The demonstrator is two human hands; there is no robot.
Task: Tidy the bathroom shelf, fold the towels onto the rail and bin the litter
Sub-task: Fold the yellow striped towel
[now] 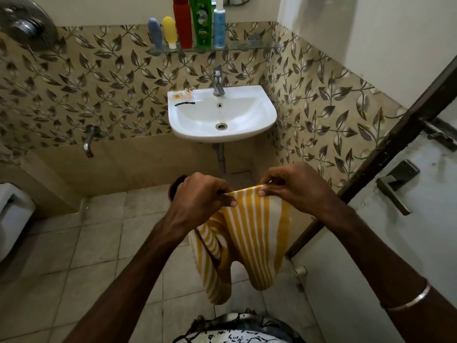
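**Towel held by top edge, both hands pinching**

Yellow-and-white striped towel [249, 233] is hanging in mid-air in front of the person, above the floor tiles [81, 243], below and in front of the sink [222, 115]. Its top edge is running taut between the two hands; the rest is drooping in two lobes.

Left hand [200, 194] is pinching the top edge at its left end, fingers curled over the cloth, thumb underneath. Right hand [294, 186] is pinching the right end, thumb [262, 193] pressing on the front of the fabric, fingertips behind the hem. Hands are near each other, not touching.

On the sink's back-left corner, small wrappers [183, 94] are lying beside a dark strip [184, 103]. Glass shelf [247, 47] above the tap [218, 81] is carrying five bottles [182, 23] along its left half. Door [395, 219] is standing at the right.
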